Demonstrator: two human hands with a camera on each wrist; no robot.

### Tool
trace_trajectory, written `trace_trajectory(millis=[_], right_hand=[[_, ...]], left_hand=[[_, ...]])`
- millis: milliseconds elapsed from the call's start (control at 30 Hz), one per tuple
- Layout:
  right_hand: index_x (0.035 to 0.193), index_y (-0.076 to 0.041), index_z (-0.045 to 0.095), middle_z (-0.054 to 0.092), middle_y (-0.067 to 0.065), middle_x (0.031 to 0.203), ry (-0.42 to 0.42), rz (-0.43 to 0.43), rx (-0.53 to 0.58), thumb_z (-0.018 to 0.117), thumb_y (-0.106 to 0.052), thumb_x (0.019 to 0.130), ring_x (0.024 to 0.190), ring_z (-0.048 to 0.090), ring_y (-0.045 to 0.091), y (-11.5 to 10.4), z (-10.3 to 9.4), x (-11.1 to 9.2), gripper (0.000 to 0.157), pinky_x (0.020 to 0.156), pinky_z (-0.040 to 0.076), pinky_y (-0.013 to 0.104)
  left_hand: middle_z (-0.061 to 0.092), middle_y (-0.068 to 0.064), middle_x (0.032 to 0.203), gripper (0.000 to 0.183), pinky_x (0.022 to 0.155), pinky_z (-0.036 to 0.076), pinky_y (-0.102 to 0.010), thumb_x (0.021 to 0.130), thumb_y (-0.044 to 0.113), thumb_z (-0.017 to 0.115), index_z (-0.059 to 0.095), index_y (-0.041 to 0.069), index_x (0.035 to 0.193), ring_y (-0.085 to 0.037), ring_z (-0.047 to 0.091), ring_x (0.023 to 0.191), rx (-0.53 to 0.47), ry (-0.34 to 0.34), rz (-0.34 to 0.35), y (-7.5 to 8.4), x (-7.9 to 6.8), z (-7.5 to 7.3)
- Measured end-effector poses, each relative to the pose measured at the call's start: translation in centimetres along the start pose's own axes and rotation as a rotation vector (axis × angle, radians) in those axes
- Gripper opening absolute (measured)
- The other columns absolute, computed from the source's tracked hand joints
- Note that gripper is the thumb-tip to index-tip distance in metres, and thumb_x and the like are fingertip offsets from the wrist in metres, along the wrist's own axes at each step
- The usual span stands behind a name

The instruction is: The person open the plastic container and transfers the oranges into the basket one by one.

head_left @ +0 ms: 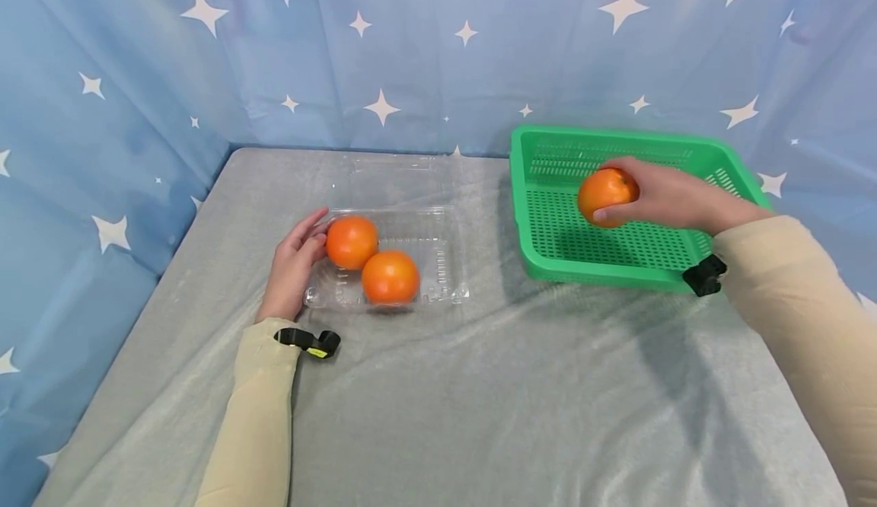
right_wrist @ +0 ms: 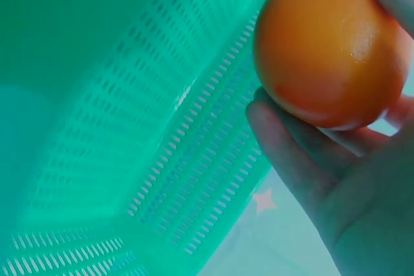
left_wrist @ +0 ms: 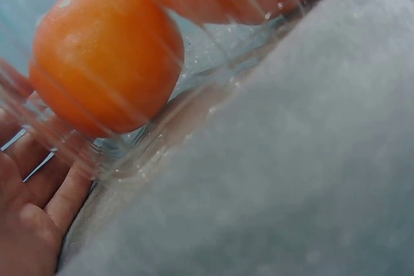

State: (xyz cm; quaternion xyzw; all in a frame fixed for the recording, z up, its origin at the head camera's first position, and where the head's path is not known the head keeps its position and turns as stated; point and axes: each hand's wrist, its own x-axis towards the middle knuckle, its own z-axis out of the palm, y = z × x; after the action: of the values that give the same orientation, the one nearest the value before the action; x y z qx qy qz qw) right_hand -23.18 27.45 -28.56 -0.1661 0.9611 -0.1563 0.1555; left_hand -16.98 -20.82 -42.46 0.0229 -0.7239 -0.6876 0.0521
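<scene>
In the head view my right hand (head_left: 668, 196) grips an orange (head_left: 606, 196) over the green basket (head_left: 522, 218), thumb on one side and fingers on the other. The right wrist view shows that same orange (right_wrist: 330, 50) held above the slotted basket wall. At the left, a clear plastic container (head_left: 441, 259) with its see-through lid (head_left: 393, 176) folded back holds two oranges, one at the left (head_left: 352, 242) and one nearer the front (head_left: 390, 277). Against the container's left side rests my left hand (head_left: 291, 267); in the left wrist view its fingers (left_wrist: 68, 195) lie fairly straight along the plastic.
A grey cloth (head_left: 479, 400) covers the table. Behind it and at the left hangs a blue curtain (head_left: 425, 50) with white stars. The basket's raised rim stands near the back right edge, with a stretch of cloth between it and the container.
</scene>
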Motion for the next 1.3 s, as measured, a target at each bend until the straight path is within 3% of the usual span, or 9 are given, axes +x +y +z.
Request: trace_trajectory(millis=[267, 567, 900, 1300], right_hand=[[0.136, -0.014, 0.027, 0.047, 0.011, 0.115, -0.011, 0.033, -0.015, 0.06, -0.054, 0.076, 0.093, 0.049, 0.029, 1.6, -0.8, 0.1, 0.079, 0.066, 0.041, 0.041], [0.137, -0.01, 0.023, 0.044, 0.017, 0.117, -0.03, 0.084, -0.01, 0.057, -0.056, 0.077, 0.095, 0.048, 0.034, 3.3, -1.2, 0.6, 0.083, 0.067, 0.041, 0.046], [0.136, 0.0, 0.021, 0.042, 0.022, 0.119, -0.06, 0.088, -0.017, 0.056, -0.053, 0.08, 0.096, 0.048, 0.037, 5.0, -1.6, 2.0, 0.084, 0.069, 0.041, 0.048], [0.133, 0.007, 0.022, 0.04, 0.027, 0.117, -0.046, 0.093, -0.009, 0.053, -0.052, 0.083, 0.096, 0.046, 0.039, 7.3, -1.1, 3.6, 0.083, 0.07, 0.04, 0.051]], left_hand=[[0.05, -0.002, 0.127, 0.037, 0.095, 0.037, -0.035, 0.094, 0.02, 0.045, 0.047, 0.026, 0.13, -0.015, 0.049, 0.112, 0.014, 0.009, -0.027, 0.2, 0.0, 0.0], [0.049, -0.005, 0.128, 0.038, 0.092, 0.04, -0.03, 0.093, 0.019, 0.045, 0.046, 0.021, 0.131, -0.016, 0.049, 0.112, 0.005, 0.006, -0.011, 0.2, -0.1, 0.1], [0.049, -0.005, 0.129, 0.038, 0.094, 0.039, -0.035, 0.094, 0.018, 0.045, 0.046, 0.022, 0.131, -0.016, 0.048, 0.112, -0.003, -0.004, 0.005, 0.1, -0.1, 0.1], [0.05, -0.004, 0.127, 0.037, 0.093, 0.04, -0.032, 0.094, 0.018, 0.044, 0.046, 0.022, 0.131, -0.016, 0.049, 0.112, -0.004, 0.006, -0.017, 0.1, -0.2, 0.2]])
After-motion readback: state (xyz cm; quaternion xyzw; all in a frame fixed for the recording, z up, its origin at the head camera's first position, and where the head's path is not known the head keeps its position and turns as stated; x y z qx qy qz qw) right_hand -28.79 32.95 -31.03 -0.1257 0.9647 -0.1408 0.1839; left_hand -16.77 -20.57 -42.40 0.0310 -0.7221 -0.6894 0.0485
